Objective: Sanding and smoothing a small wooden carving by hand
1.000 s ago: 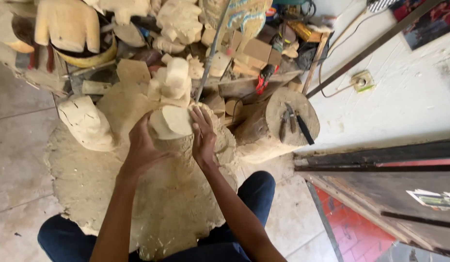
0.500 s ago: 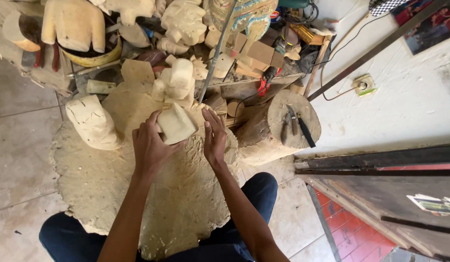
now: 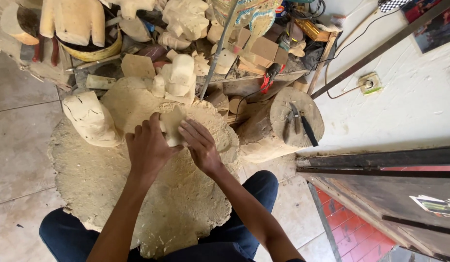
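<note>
A small pale carved wooden piece (image 3: pixel 172 125) is held between both hands over a large mound of sawdust (image 3: pixel 113 194) in front of my knees. My left hand (image 3: pixel 148 148) wraps around its left side and bottom. The fingers of my right hand (image 3: pixel 200 147) press on its right side. A pale roughed-out wooden block (image 3: pixel 90 119) lies on the sawdust to the left of my hands. Just beyond the hands stands another pale blocky carving (image 3: pixel 177 79).
A tree-stump work block (image 3: pixel 292 123) with several chisels (image 3: pixel 297 123) on top stands to the right. Behind lies a heap of wood offcuts and carvings (image 3: pixel 186 19). A wall socket with cable (image 3: pixel 368 83) sits far right; dark planks (image 3: pixel 380 160) lean at right.
The wooden piece has been turned in my hands, and both hands have shifted slightly down and toward me while keeping hold of it.
</note>
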